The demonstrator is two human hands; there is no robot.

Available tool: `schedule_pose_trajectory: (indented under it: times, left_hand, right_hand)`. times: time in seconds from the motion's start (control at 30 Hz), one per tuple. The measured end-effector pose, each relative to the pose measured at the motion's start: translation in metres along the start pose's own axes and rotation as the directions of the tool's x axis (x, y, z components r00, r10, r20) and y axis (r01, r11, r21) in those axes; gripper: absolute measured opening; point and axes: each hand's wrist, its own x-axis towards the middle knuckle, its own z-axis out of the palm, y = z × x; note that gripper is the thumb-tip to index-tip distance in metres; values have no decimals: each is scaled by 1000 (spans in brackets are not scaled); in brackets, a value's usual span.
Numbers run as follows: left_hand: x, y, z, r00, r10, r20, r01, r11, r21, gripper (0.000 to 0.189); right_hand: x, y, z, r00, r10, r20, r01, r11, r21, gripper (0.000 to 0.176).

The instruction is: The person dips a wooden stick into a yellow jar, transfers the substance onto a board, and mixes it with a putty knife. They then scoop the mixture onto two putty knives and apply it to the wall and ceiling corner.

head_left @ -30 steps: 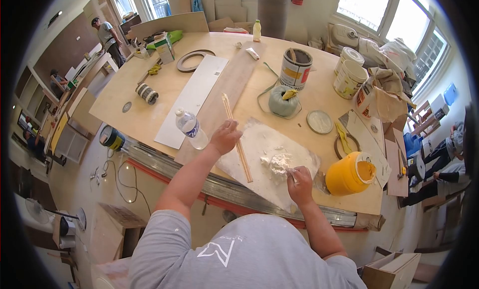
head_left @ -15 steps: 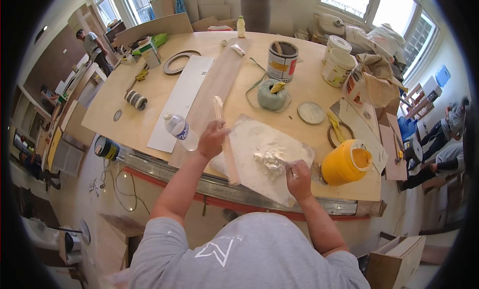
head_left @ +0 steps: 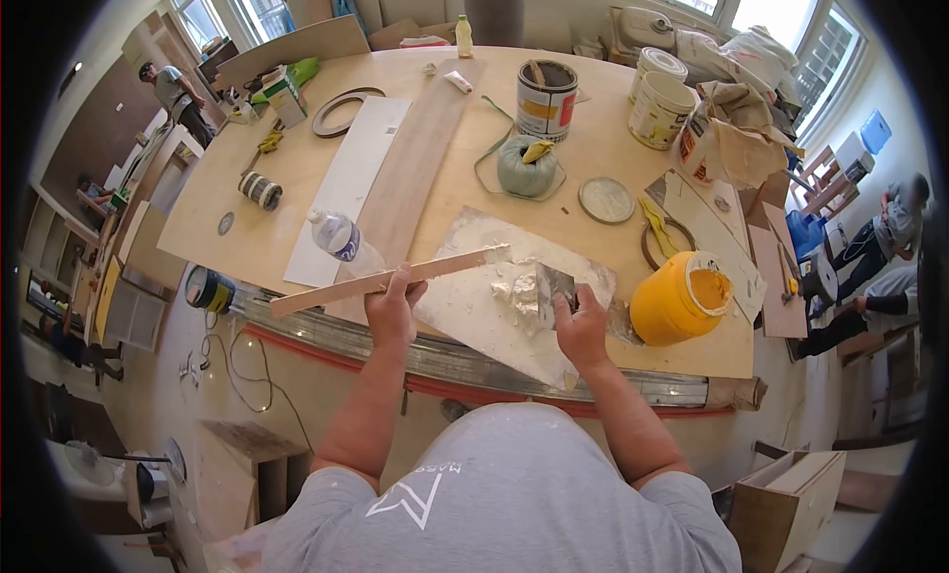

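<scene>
My left hand is closed around a thin wooden strip, which lies nearly level and points to the right, with white paste smeared on its far end. In my right hand is a putty knife, its broad metal blade upright beside a mound of white putty. That putty sits on a white-coated mixing board. The strip's coated end passes just above the mound. A water bottle stands beyond my left hand, and a yellow tub rests to the right of my right hand.
On the wooden table are a paint can, a wrapped bundle, a round lid, a white panel and a roll of edging. Buckets stand at the back right. Other people are farther off on both sides.
The wooden strip has swung from upright to nearly level, its coated end now over the putty. My right hand has lifted and turned the putty knife so its blade faces me.
</scene>
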Motion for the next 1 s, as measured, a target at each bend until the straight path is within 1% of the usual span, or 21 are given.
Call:
schedule_pose_trajectory:
  times: [0.1, 0.2, 0.3, 0.4, 0.5, 0.6, 0.7, 0.8, 0.87, 0.9, 0.93, 0.97, 1.0]
  left_hand:
    - [-18, -3, 8, 995, -13, -96, 8, 999, -54, 29]
    - [-26, -7, 8, 994, -42, -97, 37, 998, -47, 32]
    - [-27, -13, 10, 982, -97, -161, 84, 993, -85, 38]
    - [-30, -16, 11, 971, -192, -145, 162, 967, -194, 34]
    - [-37, -19, 16, 988, -128, -92, 113, 982, -149, 35]
    - [-46, -11, 30, 984, -90, -155, 81, 995, -64, 39]
    - [-38, -21, 24, 978, -157, -139, 144, 984, -101, 37]
    - [-44, -20, 27, 970, -186, -154, 171, 980, -106, 31]
    - [-42, -25, 16, 963, -187, -195, 182, 982, -45, 32]
    - [-37, -33, 17, 963, -201, -178, 201, 980, -17, 33]
    - [-33, -40, 19, 973, -167, -157, 164, 986, -28, 33]
    - [-33, -45, 12, 981, -141, -132, 137, 990, -39, 33]
    - [-28, -51, 1, 981, -178, -79, 175, 983, -46, 33]
  right_hand:
    - [-4, -1, 5, 998, -59, -31, 58, 998, -21, 18]
    - [-8, 0, 8, 995, -82, -51, 81, 997, -21, 19]
    - [-13, -3, 8, 993, -101, -64, 100, 995, -21, 18]
    - [-17, -5, 10, 990, -114, -77, 112, 993, -27, 17]
    - [-20, -7, 11, 988, -131, -81, 129, 991, -30, 16]
    - [-23, -5, 10, 988, -142, -68, 140, 990, -30, 16]
    - [-25, -6, 9, 982, -172, -79, 170, 985, -30, 16]
    - [-27, -5, 11, 972, -219, -83, 217, 976, -32, 16]
    - [-26, 0, 13, 961, -264, -89, 261, 964, -46, 17]
    - [-29, 12, 21, 969, -237, -76, 228, 967, -115, 18]
    - [-28, 15, 22, 973, -213, -86, 214, 977, -3, 20]
    - [-27, 19, 23, 968, -220, -120, 220, 975, -15, 19]
    - [-25, 21, 22, 971, -223, -90, 220, 974, -45, 18]
